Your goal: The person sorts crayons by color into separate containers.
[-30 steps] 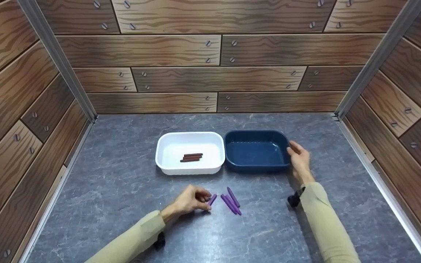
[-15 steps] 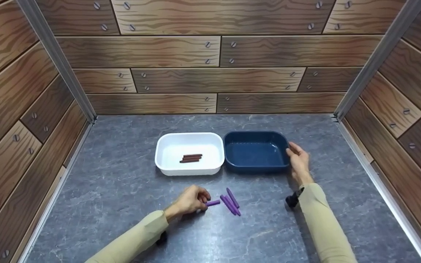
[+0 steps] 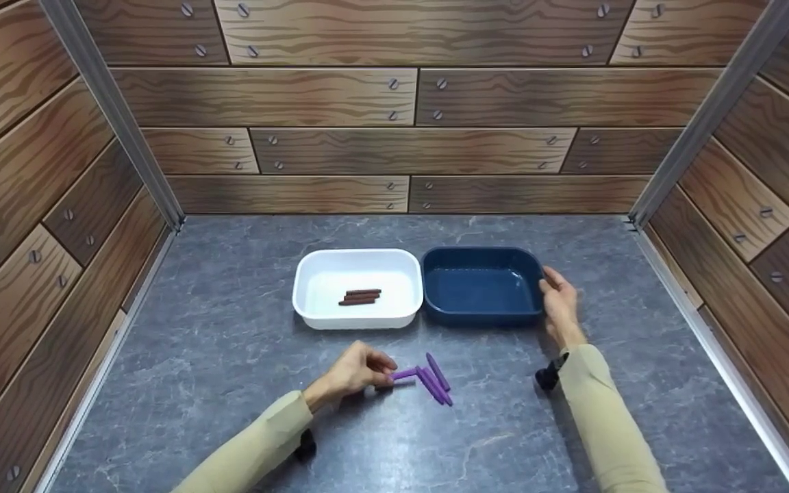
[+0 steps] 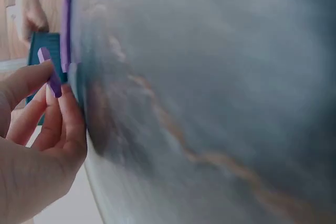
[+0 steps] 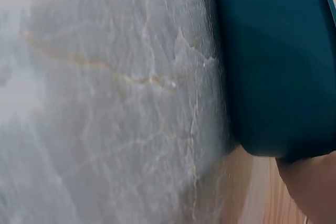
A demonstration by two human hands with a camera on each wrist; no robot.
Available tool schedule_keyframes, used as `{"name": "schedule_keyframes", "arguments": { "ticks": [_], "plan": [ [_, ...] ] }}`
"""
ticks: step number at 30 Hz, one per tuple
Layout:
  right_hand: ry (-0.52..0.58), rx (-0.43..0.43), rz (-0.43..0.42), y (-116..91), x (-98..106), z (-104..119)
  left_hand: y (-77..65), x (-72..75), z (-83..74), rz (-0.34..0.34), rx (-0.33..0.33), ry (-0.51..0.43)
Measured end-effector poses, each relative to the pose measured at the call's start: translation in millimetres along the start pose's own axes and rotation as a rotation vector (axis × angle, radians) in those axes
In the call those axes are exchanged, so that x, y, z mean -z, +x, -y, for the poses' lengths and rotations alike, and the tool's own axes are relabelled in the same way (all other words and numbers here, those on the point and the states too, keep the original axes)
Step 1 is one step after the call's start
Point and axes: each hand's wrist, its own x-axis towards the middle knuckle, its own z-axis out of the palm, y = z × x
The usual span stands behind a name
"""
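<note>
My left hand [image 3: 358, 366] pinches a purple crayon [image 3: 404, 374] between thumb and fingers, low over the table. The crayon points right, its far end at the loose purple crayons [image 3: 432, 385] lying on the table. In the left wrist view, the held crayon [image 4: 51, 72] sticks out past the fingertips on both sides. My right hand [image 3: 560, 307] holds the right end of a dark blue dish [image 3: 483, 318], fingers and thumb at its rim. The right wrist view shows the dish wall [image 5: 278, 66] and part of the hand [image 5: 312, 187]; its fingers are hidden there.
Left of the blue dish, side by side with it, stands a white dish [image 3: 357, 322] with several brown crayons [image 3: 360, 297] inside. The grey marbled table [image 3: 244, 287] is enclosed by wood-patterned walls [image 3: 340, 150] with metal corner posts.
The crayon in my left hand has turned from tilted upward to nearly level, and its end now reaches the loose purple crayons. My right hand stays at the blue dish.
</note>
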Motion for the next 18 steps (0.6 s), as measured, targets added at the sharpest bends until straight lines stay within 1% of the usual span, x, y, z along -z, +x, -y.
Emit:
{"name": "schedule_keyframes", "arguments": {
  "ticks": [5,8,10,14,18],
  "plan": [
    [0.019,-0.004,0.029,1.0,-2.7,1.7,5.7,-1.1,-5.5,0.007,-0.003,-0.051],
    [0.027,-0.006,0.053,2.5,-3.8,1.5,8.5,-2.2,-9.8,-0.001,-0.024,-0.07],
    [0.012,-0.005,0.062,3.5,-3.7,1.5,10.7,-3.1,-13.1,-0.004,-0.035,-0.078],
    [-0.014,-0.017,0.056,4.8,-2.1,1.8,16.9,-6.1,-20.3,-0.006,-0.06,-0.079],
    [-0.007,-0.023,0.048,5.9,-0.5,2.9,22.3,-8.8,-31.3,0.0,-0.07,-0.093]
  ]
}}
